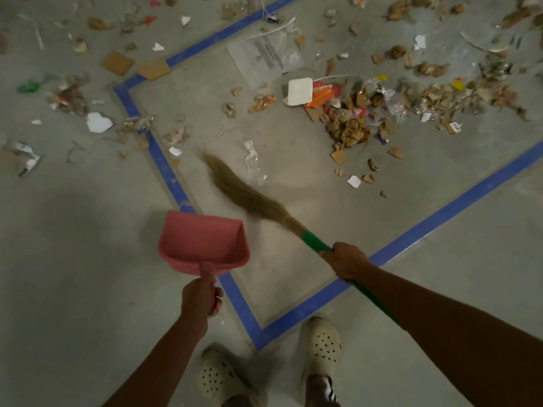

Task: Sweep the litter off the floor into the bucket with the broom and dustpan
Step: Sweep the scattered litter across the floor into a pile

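Note:
My left hand (199,298) grips the handle of a pink dustpan (202,242), held low over the floor with its mouth facing away from me. My right hand (345,259) grips the green handle of a grass broom (249,195). Its brown bristles stretch up and left, blurred, toward a clear plastic scrap (252,160). A dense heap of litter (352,113), brown paper, cardboard, a white square and orange bits, lies beyond the broom to the right. No bucket is in view.
Blue tape (440,218) marks a square on the grey concrete floor, one corner near my feet. More scraps (97,121) lie scattered outside the tape at the left and along the top. My two pale clogs (321,345) stand at the bottom.

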Demonstrator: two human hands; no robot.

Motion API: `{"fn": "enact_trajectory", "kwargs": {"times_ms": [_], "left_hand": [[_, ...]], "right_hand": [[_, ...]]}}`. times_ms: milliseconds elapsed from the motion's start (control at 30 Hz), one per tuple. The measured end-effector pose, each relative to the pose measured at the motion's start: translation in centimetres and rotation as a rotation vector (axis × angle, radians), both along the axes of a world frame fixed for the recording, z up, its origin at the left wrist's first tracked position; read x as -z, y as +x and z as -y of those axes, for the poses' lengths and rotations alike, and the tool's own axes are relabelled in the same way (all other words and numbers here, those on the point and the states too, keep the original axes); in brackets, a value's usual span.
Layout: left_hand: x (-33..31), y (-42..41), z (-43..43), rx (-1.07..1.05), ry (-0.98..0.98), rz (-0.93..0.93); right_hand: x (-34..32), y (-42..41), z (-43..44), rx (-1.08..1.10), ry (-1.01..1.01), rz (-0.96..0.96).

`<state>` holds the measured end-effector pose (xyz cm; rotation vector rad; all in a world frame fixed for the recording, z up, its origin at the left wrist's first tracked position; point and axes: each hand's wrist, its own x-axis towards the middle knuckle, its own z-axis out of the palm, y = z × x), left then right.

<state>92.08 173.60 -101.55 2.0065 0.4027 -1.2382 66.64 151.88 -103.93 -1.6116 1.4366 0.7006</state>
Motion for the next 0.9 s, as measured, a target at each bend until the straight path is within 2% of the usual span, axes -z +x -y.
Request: {"fn": "enact_trajectory", "kwargs": {"times_ms": [233,300,367,633,900], "left_hand": [[-0.7,2.6,-2.7,-0.033,0.022,-0.025],[-1.4,3.6,-3.2,-0.048,0.005,-0.030],[-2.2,4.8,-3.7,-0.071,-0.017,-0.035],[-5.4,13.5,-6.5,-0.159,-0.113,-0.003],[-6.0,22.8,-11.0,-0.270,-0.112,0.056]], "right_hand": [[-3.1,4.2,4.4,0.678,-0.070,0.101],[-4.9,5.1,4.7,0.758,-0.099,0.148],[-6.8,6.0,4.1,0.697,-0.117,0.167],[-12.0,14.9,-2.5,0.152,-0.161,0.185],[-11.1,28.6,-8.7,-0.273,-0.122,0.177]]}}
